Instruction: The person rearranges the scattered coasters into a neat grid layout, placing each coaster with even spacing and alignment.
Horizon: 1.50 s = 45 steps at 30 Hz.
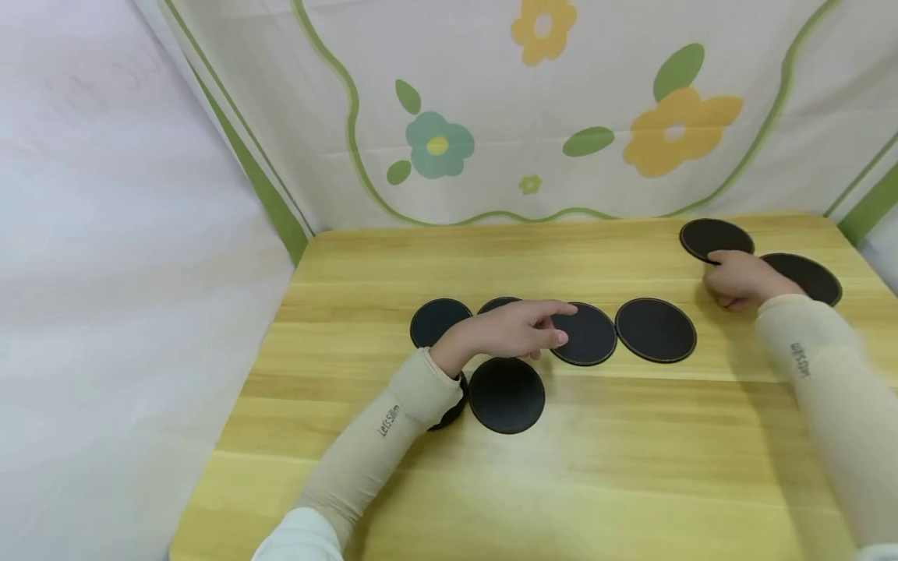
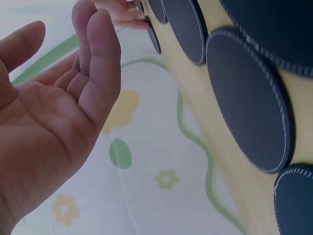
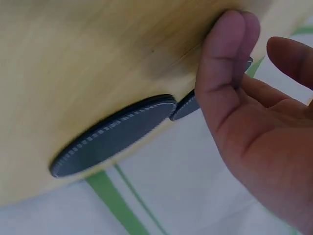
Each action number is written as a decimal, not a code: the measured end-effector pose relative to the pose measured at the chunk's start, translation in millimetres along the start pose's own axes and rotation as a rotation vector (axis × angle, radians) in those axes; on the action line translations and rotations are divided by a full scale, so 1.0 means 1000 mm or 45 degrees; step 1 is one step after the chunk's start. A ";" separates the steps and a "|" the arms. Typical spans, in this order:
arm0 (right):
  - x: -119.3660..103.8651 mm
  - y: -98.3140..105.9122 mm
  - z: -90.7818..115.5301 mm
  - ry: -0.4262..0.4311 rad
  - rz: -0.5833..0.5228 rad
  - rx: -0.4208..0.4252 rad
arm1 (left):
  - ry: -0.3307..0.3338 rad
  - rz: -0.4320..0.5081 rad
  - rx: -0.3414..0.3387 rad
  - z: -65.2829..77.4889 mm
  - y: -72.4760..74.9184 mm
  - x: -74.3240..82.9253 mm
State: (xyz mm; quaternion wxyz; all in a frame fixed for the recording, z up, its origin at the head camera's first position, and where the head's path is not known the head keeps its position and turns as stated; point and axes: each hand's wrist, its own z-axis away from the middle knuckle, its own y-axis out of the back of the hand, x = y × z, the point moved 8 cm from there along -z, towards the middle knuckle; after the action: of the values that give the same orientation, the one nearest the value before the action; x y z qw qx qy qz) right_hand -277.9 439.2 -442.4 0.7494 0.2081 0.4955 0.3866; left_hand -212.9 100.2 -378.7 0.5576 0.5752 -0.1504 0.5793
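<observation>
Several round black coasters with stitched rims lie flat on the table. My left hand (image 1: 515,327) hovers over the middle row with fingers spread, its index fingertip overlapping one coaster (image 1: 591,339) in the head view. Beneath it, another coaster (image 1: 496,302) is mostly covered. In the left wrist view that palm holds nothing. At the far right, my right hand (image 1: 742,279) reaches beside two coasters, its fingertip at the near edge of the back one (image 1: 715,236). The other coaster (image 1: 807,276) is partly behind the wrist. Loosely bent, the right fingers hold nothing in the right wrist view.
A coaster (image 1: 655,330) sits right of the middle row, and another (image 1: 436,319) at its left end. Nearer me lie a coaster (image 1: 507,396) and one (image 1: 456,409) partly under my left sleeve. Behind the wooden table (image 1: 631,467) hangs a flowered cloth (image 1: 491,93).
</observation>
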 end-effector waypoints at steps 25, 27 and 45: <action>-0.043 -0.009 -0.032 -0.064 -0.342 -0.008 | 0.286 0.143 0.400 -0.178 0.037 -0.018; -0.050 -0.013 -0.032 -0.063 -0.343 -0.016 | 0.286 0.307 0.430 -0.181 0.033 -0.016; -0.059 -0.012 -0.042 -0.062 -0.797 0.052 | 0.274 1.049 0.793 -0.174 0.047 -0.031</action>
State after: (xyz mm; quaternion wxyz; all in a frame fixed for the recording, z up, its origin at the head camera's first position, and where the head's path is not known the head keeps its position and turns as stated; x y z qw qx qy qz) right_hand -324.1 382.1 -434.0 0.8393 0.0698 0.5252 0.1220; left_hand -347.5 212.0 -433.3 0.0986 0.5441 -0.1267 0.8235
